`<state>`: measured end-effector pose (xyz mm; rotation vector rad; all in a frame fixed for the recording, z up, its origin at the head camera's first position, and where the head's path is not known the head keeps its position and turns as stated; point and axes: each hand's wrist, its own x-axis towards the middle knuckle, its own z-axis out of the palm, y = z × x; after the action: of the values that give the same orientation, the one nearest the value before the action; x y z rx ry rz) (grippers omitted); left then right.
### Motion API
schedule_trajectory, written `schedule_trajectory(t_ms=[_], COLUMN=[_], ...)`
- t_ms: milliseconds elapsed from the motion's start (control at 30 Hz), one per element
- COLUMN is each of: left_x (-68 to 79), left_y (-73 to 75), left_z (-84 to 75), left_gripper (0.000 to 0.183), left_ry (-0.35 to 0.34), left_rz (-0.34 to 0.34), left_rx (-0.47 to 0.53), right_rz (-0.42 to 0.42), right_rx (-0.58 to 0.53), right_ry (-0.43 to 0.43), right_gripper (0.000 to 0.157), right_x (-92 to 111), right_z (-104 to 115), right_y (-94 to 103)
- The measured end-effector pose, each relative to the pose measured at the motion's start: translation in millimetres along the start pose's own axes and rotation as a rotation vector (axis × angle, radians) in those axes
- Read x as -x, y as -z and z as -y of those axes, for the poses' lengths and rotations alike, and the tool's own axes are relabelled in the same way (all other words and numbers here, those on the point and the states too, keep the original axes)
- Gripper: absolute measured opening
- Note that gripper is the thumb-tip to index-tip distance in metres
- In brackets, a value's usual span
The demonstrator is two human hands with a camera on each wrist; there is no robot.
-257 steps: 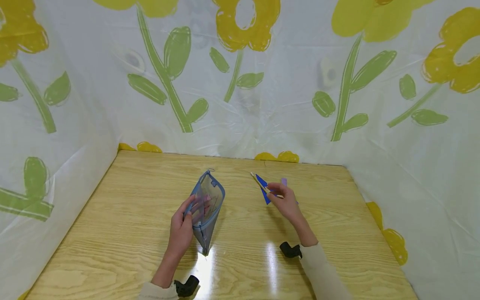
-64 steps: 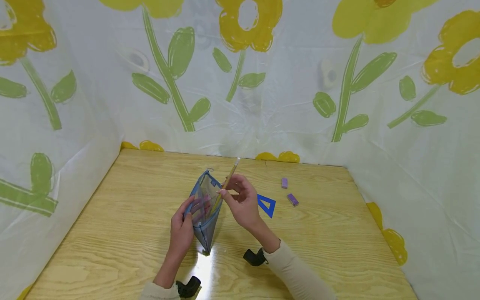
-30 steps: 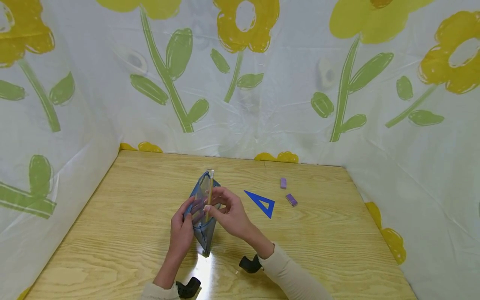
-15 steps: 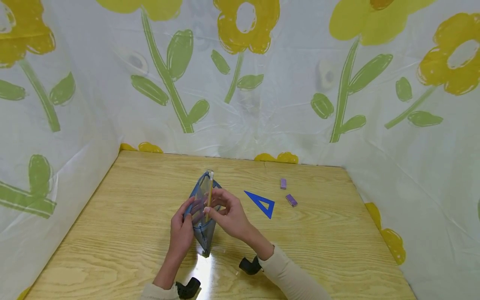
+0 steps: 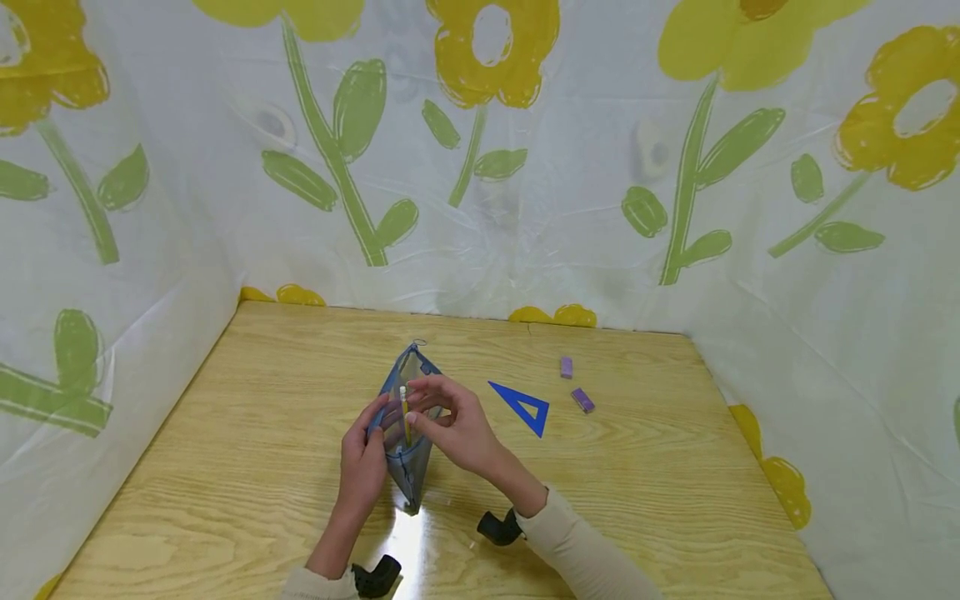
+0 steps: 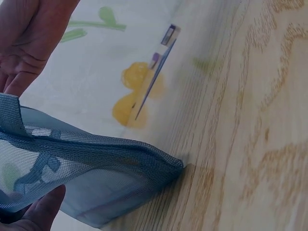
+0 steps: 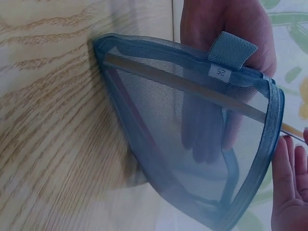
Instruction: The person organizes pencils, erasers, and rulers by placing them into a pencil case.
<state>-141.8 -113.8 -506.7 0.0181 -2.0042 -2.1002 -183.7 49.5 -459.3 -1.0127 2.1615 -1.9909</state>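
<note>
My left hand [image 5: 363,458] grips the side of a blue mesh zip pouch [image 5: 408,479], holding its mouth wide. My right hand [image 5: 461,429] is at the pouch's mouth, fingers loosely bent. A yellow pencil [image 5: 406,412] with a white eraser stands in the opening, just left of the right thumb and fingertips. Through the mesh in the right wrist view, the pencil [image 7: 178,83] slants from the bottom corner to the rim, its end poking out by the fingers. A reddish strip [image 7: 132,106] also shows through the mesh; I cannot tell what it is.
A blue set square [image 5: 525,408] lies on the wooden table [image 5: 225,433] right of the pouch. Beyond it are two small purple erasers, one farther back [image 5: 566,367] and one nearer [image 5: 582,400]. A flower-print curtain [image 5: 570,208] surrounds the table.
The pencil came from the table into the pouch's mouth. Over the last half second it has slid lower and tipped left, while the right hand stayed nearly still. The left hand kept its grip.
</note>
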Motion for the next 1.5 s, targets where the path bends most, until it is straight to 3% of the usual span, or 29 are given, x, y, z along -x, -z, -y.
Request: schedule_trajectory(t_ms=[600, 967, 1500], left_x=[-0.4, -0.2, -0.5], left_y=[0.5, 1.8, -2.3], left_z=[-2.2, 0.5, -2.4], left_gripper=[0.047, 0.050, 0.050], left_ry=[-0.004, 0.034, 0.016], left_rz=[0.011, -0.004, 0.005], left_rx=[0.037, 0.023, 0.029], right_rz=[-0.049, -0.083, -0.182], right_rx=[0.008, 0.007, 0.070], right_ry=[0.014, 0.006, -0.035], right_gripper=[0.032, 0.033, 0.032], right_x=[-0.3, 2.5, 14.2], right_z=[-1.5, -1.8, -14.8], right_y=[2.8, 12.4, 46.9])
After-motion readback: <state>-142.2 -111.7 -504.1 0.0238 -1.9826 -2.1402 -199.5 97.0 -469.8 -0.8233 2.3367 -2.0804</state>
